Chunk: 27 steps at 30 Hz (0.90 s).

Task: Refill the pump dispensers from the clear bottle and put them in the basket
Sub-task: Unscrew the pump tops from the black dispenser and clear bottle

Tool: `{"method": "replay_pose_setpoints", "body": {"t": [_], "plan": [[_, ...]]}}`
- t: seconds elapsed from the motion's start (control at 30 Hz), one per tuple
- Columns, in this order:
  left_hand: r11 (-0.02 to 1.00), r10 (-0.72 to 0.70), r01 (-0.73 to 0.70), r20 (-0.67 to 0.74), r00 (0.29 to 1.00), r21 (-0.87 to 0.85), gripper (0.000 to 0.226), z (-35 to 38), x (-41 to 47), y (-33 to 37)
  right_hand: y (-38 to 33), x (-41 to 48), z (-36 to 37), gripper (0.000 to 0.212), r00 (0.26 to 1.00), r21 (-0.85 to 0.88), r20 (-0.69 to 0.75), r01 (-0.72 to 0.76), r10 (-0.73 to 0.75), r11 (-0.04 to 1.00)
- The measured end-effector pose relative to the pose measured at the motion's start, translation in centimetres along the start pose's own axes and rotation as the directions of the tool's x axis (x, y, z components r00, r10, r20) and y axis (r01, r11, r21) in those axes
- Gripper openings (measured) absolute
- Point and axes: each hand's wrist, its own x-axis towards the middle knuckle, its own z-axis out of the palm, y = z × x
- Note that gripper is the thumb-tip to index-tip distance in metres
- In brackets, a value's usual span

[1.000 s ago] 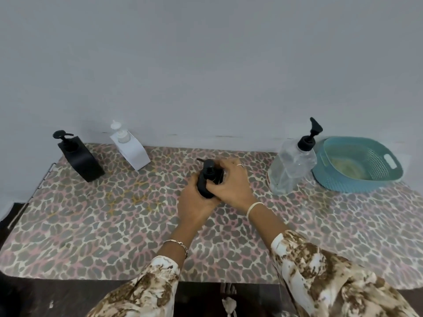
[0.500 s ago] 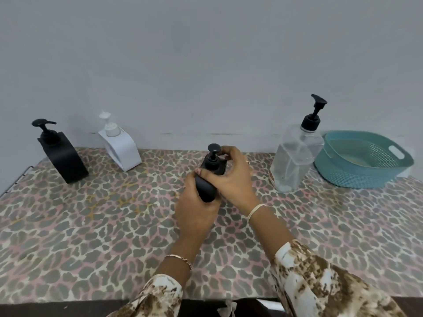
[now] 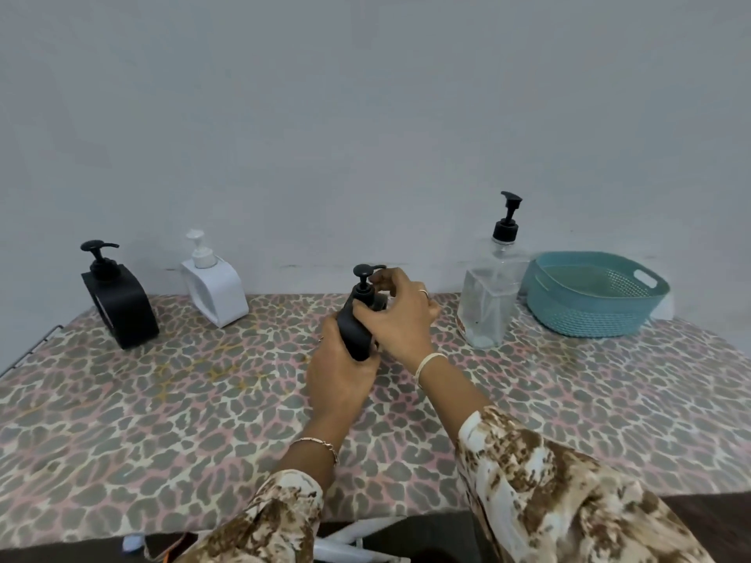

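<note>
**Gripping the small black dispenser (image 3: 355, 335) in both hands at mid-table**

I am facing a plain pale wall (image 3: 365, 115). Below it, the table (image 3: 162, 400) is stretching towards me under a leopard-print cover in grey, pink and cream. My two sleeves (image 3: 548, 489), blotched brown on cream, are reaching in from the near edge.

At the far right the teal basket (image 3: 589, 314) is sitting against the wall, its slotted side and one handle cut-out showing. Just left of it the clear bottle (image 3: 489, 302) is standing upright with its black pump screwed on and a liquid line showing partway up. A patch of orange low on its left side is too small for me to read.

At the far left a black dispenser (image 3: 122, 306) is standing near the wall. A white dispenser (image 3: 215, 290) is standing to its right, apart from it. Both are wearing their pumps, and any lettering on them is too small for me to make out.

Between these and the clear bottle, well short of the basket, I am holding the small black dispenser tilted a little to the right, just above the cover. My left hand (image 3: 341, 379) is wrapping its body from below, fingers closed round it. My right hand (image 3: 402, 319) is curling over its top, thumb and fingers clamped about the collar under the pump head (image 3: 363, 272).

A pale band (image 3: 428, 361) is circling my right wrist and a thin chain (image 3: 321, 442) my left. A ring (image 3: 423, 293) is showing on a right finger.
</note>
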Motion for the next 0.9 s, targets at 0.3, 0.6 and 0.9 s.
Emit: {"method": "replay_pose_setpoints", "body": {"t": [0.3,0.6,0.9], "plan": [[0.998,-0.008,0.005,0.038,0.999,0.068,0.06,-0.4,0.1,0.4,-0.6,-0.5,0.0,0.042,0.997,-0.14,-0.046,-0.066,0.06,0.988],[0.996,0.014,-0.015,0.019,1.0,0.091,0.056,-0.4,0.1,0.3,-0.9,0.3,0.5,0.049,0.999,-0.232,0.039,-0.001,0.01,0.973],[0.992,0.005,-0.008,0.02,1.0,0.128,0.057,-0.5,0.0,0.4,-1.4,0.7,-0.5,0.024,0.998,-0.106,0.059,0.043,-0.037,0.993]]}}
